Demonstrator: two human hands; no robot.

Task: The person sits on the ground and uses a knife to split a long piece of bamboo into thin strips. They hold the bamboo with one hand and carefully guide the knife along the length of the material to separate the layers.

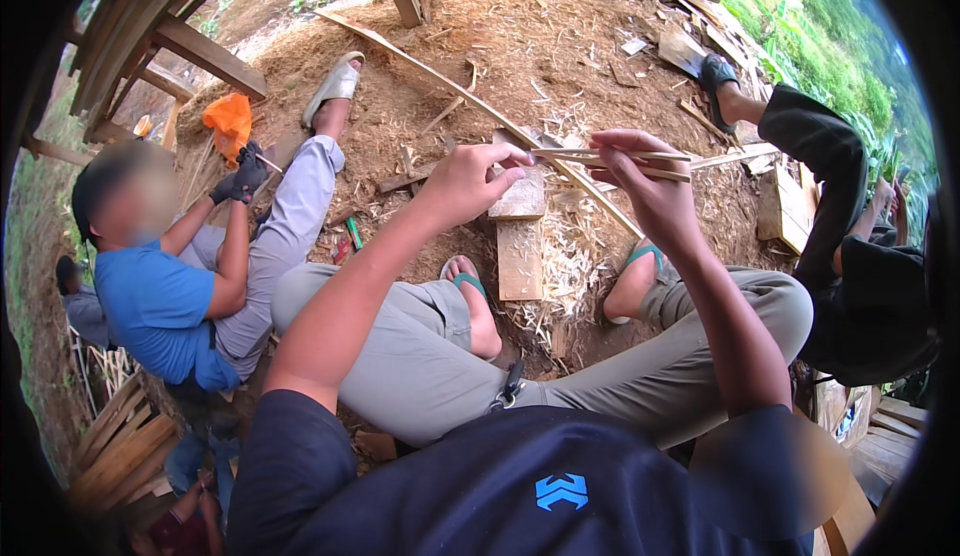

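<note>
My right hand point(650, 184) is closed around a few thin pale wooden sticks point(665, 166), which point left across the gap between my hands. At their left ends is my left hand point(468, 184), its thumb and fingers bent together in a pinch. What lies between those fingertips is too small to make out. Below my hands stands a wooden block point(520, 256), with a smaller piece of wood point(522, 198) at its far end. A long narrow wooden strip point(440, 78) runs slantwise over the ground behind and under my hands.
Shavings point(575, 286) cover the ground between my sandalled feet. At the left sits a person in a blue shirt point(155, 286), wearing dark gloves and holding a thin stick. An orange bag point(228, 126) lies beyond them. Another person's dark-trousered leg point(825, 146) is at the right, near a wood chunk point(783, 206).
</note>
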